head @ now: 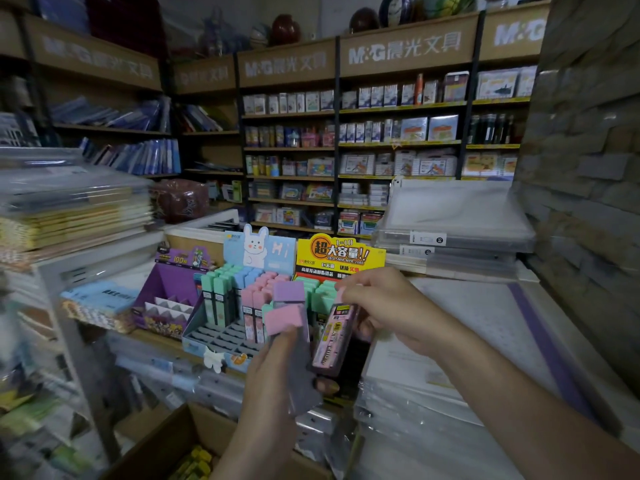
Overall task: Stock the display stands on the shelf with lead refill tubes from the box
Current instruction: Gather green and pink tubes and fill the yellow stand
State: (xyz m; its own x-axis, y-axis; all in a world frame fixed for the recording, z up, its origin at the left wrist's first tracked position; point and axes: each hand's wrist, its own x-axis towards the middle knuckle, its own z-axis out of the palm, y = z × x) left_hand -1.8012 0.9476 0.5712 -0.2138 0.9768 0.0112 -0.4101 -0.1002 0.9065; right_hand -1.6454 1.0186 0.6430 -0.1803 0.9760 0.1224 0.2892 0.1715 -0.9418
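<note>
We hold a small bundle of tubes (284,317) in our left hand (273,372), fingers wrapped round their dark bodies, pink and purple caps up. Our right hand (381,306) pinches a single pink tube (333,332) near its cap. That tube's long axis runs nearly upright, with the cap topmost and leaning a little right and the foot pointing down and left, just beside the bundle.

The relation that matters is this: the open slots (221,336) of the rabbit stand (255,249) lie ahead and to the left of the right hand, past the left hand. The left hand is nearer them, but it is full. So we judge the right hand must carry the tube across, keep it upright and lower it foot first.

The rabbit stand sits on the shelf (159,339) between a purple stand (166,289) and a yellow stand (339,251). The box (166,441) lies below, close to us.
</note>
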